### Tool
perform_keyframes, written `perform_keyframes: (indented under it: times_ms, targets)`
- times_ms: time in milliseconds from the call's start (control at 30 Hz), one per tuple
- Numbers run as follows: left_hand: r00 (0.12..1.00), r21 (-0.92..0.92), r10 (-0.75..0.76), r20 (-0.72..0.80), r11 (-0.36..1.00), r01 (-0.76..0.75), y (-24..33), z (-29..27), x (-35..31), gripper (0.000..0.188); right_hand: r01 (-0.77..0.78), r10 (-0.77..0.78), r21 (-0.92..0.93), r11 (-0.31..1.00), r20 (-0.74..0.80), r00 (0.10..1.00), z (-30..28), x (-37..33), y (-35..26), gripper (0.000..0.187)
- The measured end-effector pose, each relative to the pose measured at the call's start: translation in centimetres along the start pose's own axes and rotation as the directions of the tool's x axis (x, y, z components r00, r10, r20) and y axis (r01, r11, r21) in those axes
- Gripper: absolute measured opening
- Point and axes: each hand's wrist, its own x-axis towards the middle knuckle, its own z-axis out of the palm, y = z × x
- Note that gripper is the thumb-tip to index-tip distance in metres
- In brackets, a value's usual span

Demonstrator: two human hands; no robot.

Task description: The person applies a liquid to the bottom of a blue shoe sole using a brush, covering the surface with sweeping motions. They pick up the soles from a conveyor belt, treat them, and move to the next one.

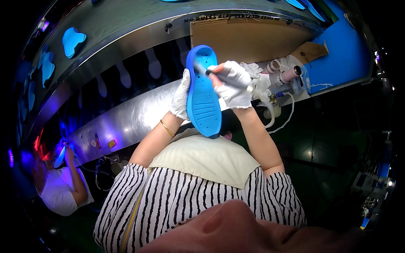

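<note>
Upright in front of me is a blue shoe sole [205, 99], its recessed side with holes and ridges facing me. My left hand [180, 97], in a white glove, is closed on the sole's left edge. My right hand [234, 86], in a white glove with bare fingertips, grips a grey-handled brush [230, 80]. The brush's end is smeared by motion over the upper, wider part of the sole. It is too blurred to tell whether the brush touches the surface.
Blue soles [73, 42] lie on a dark conveyor belt [122, 19] beyond a metal ledge [122, 111]. A cardboard sheet [249, 40] stands behind my hands. Pink cylindrical containers [291, 74] and white cloths sit at right. A co-worker [63, 189] handles a sole at lower left.
</note>
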Motion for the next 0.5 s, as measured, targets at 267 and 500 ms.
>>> perform_keyframes:
  times_ms: [267, 500]
  targets:
    - [0.987, 0.053, 0.135, -0.088, 0.990, -0.131, 0.5, 2.0, 0.7, 0.078, 0.056, -0.047, -0.061, 0.997, 0.144, 0.988, -0.7, -1.1, -0.9, 0.027]
    - [0.986, 0.029, 0.166, 0.028, 0.986, -0.167, 1.8, 1.2, 1.3, 0.079, -0.102, 0.095, 0.045, 0.994, 0.131, 0.987, 0.1, -2.7, -2.0, 0.028]
